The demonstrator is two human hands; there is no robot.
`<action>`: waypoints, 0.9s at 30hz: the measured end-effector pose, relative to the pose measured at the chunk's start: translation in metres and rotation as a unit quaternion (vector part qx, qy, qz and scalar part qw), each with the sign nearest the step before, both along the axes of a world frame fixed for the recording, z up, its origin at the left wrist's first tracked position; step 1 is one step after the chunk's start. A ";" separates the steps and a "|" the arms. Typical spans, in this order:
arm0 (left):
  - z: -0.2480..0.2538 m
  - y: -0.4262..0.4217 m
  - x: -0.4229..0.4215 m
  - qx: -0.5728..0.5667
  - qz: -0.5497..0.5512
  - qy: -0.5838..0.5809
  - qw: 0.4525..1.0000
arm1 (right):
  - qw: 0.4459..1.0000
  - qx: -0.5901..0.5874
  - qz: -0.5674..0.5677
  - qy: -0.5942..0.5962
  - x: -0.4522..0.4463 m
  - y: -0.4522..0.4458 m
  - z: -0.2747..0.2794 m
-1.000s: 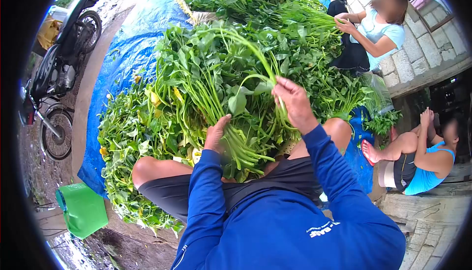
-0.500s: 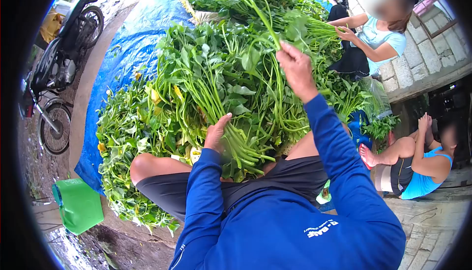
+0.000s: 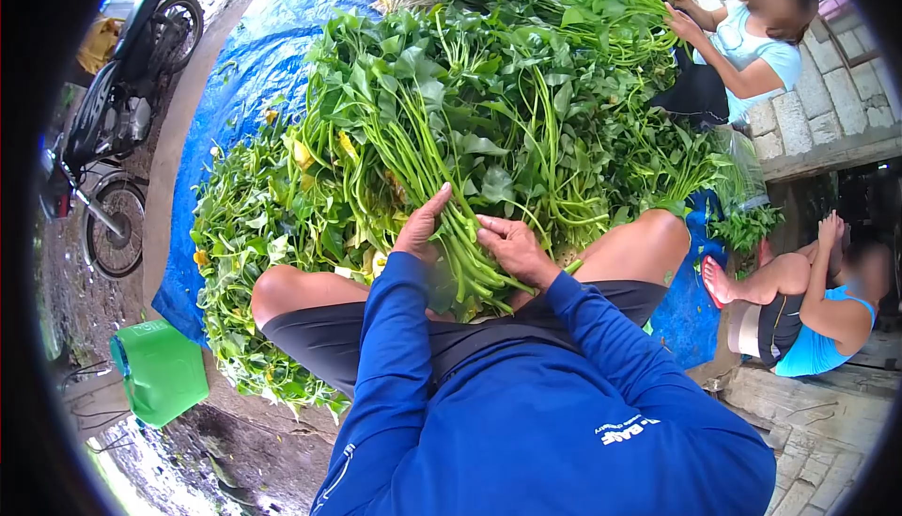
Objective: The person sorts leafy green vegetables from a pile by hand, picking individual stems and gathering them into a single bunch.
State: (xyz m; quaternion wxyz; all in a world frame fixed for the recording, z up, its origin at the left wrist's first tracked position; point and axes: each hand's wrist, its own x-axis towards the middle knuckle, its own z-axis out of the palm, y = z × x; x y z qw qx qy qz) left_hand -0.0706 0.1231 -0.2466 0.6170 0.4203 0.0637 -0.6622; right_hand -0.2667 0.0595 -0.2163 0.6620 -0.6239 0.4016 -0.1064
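Note:
A bundle of long green stems (image 3: 406, 145) with leafy tops lies between my hands, its cut ends toward my lap. My left hand (image 3: 420, 226) is wrapped round the lower stems from the left, thumb on top. From the right, my right hand (image 3: 515, 245) closes on the same bundle, fingertips against the stems. Beyond and around it spreads a large heap of leafy greens (image 3: 489, 93), with some yellow leaves at the left.
A blue tarp (image 3: 249, 51) lies under the heap. At the left are a motorcycle (image 3: 117, 107) and a green container (image 3: 164, 372). One person (image 3: 756, 46) at the upper right handles greens; another (image 3: 827, 304) sits at the right. A block wall stands behind them.
My right hand has come down from above the heap, where it held a long leafy stem, to the bundle. My left hand has stayed on the bundle. The view has shifted slightly.

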 end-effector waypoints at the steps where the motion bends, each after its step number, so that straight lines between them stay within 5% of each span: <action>1: -0.004 -0.001 -0.004 -0.002 0.026 -0.019 0.999 | 1.000 -0.007 0.005 0.003 0.001 0.005 0.006; 6: -0.010 -0.013 -0.043 0.010 0.314 -0.339 0.887 | 0.995 -0.067 0.069 0.041 0.006 0.007 -0.006; 10: -0.012 -0.002 -0.007 0.052 -0.011 -0.229 0.972 | 0.993 -0.103 0.047 -0.011 0.017 0.032 0.006; 12: -0.001 -0.003 -0.006 0.047 0.041 -0.220 0.974 | 0.985 -0.171 0.036 0.001 0.019 0.036 -0.015; 14: 0.020 -0.003 -0.003 0.009 0.088 -0.258 0.962 | 0.986 -0.157 -0.016 -0.050 0.018 0.038 0.003; 16: 0.043 0.000 0.009 -0.010 0.092 -0.283 0.955 | 0.952 -0.294 -0.054 -0.065 0.010 0.033 0.049; 18: 0.059 0.007 0.025 -0.007 0.088 -0.305 0.948 | 0.909 -0.415 0.023 -0.017 -0.008 0.018 0.074; 20: 0.076 0.008 0.036 -0.013 0.120 -0.314 0.942 | 0.878 -0.407 0.212 0.137 -0.019 0.010 0.105; 27: 0.082 0.014 0.055 -0.043 0.144 -0.315 0.937 | 0.823 -0.537 0.182 0.038 -0.021 0.011 0.115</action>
